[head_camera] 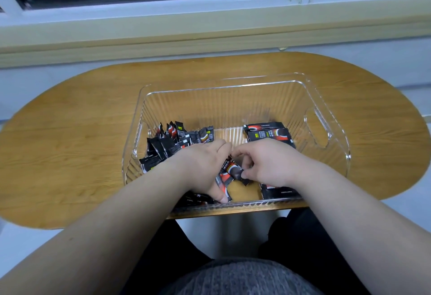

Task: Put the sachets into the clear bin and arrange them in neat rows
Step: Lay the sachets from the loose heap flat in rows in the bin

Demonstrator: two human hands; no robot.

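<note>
Sachets (229, 173) lie between both hands, long axis diagonal; right hand (268, 164) fingers pinch the near end, left hand (205, 166) apparently closed on them.

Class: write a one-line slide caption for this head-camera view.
Both hands, left hand and right hand, sort black sachets inside a clear bin on a wooden table.

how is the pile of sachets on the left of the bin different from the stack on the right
The left pile of sachets is loose, with packets tilted and pointing different ways; the right stack of sachets lies flat with edges lined up. The left pile spreads across its side of the clear bin, while the right stack stays compact. Both are the same black and red packets, and both sit inside the bin, partly hidden by the left hand and right hand.
</note>
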